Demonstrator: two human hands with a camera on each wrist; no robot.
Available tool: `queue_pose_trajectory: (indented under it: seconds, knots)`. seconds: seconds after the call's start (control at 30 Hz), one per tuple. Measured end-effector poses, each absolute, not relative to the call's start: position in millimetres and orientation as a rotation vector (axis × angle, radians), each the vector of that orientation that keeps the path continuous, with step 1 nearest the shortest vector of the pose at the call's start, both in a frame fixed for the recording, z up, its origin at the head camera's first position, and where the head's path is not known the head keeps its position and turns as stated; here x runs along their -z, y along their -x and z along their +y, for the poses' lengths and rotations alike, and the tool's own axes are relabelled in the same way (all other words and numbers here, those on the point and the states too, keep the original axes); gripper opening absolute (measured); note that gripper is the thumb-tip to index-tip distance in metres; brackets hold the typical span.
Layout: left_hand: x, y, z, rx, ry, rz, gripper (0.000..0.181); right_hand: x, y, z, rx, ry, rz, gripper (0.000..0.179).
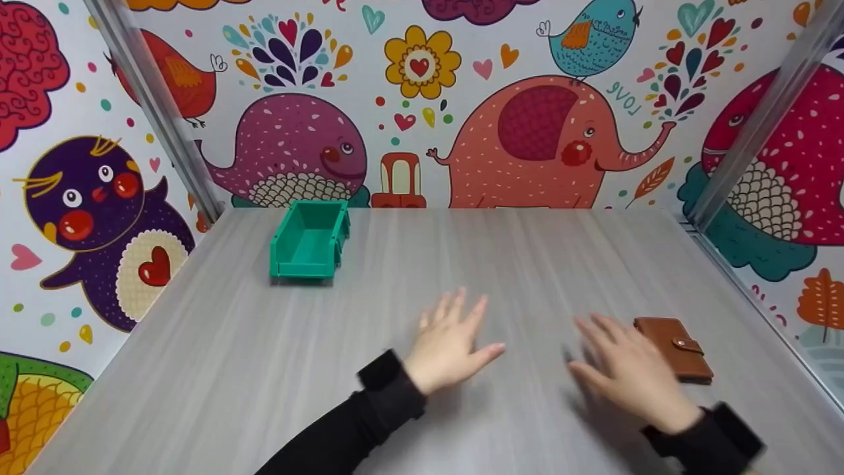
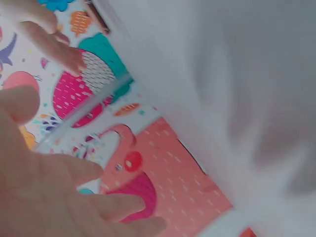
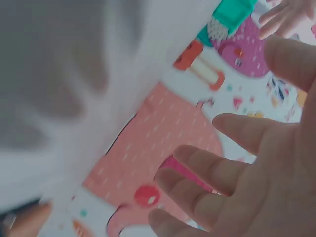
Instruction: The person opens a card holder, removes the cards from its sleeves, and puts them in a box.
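My left hand [image 1: 448, 343] hovers over the middle of the table, palm down with fingers spread and nothing held. Beside the brown leather wallet [image 1: 686, 359], my right hand [image 1: 630, 369] is over the table with its fingers extended, overlapping the wallet's left side in the head view. The wallet lies flat and has a snap strap on its right edge. In the left wrist view the left hand [image 2: 64, 192] shows straight fingers. The right hand [image 3: 237, 173] in the right wrist view also has its fingers apart and holds nothing.
A green plastic bin [image 1: 306, 241] stands at the back left of the grey wood-grain table [image 1: 501, 264]. Walls printed with cartoon animals rise behind and on both sides, with metal posts [image 1: 758, 125] at the corners.
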State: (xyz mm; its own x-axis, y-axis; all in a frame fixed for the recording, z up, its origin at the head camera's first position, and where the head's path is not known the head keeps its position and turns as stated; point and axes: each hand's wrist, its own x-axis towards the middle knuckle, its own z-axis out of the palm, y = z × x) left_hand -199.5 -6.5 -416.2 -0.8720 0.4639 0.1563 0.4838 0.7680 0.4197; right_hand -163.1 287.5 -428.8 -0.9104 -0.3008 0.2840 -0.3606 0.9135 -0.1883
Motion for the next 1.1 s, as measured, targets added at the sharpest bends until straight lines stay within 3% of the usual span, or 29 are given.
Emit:
queue_pose_trajectory:
  seconds: [0.27,0.43,0.7,0.97,1.1]
  knots:
    - [400,207,57,0.668,0.87,-2.847,0.061,416,156,355,-0.464,-0.355,-2.803,0.06]
    - [399,209,93,0.736,0.896,-2.867,0.056,410,155,384,-0.474,-0.17,-2.931,0.065]
    - [405,206,136,0.796,0.867,-2.926,0.042,416,162,414,-0.394,0.017,-3.075,0.075]
    - [414,205,164,0.982,0.758,-2.982,0.038,417,177,433,-0.449,-0.008,-3.171,0.071]
    - [419,201,184,0.987,0.704,-3.034,0.026,416,184,437,-0.527,0.034,-3.266,0.073]
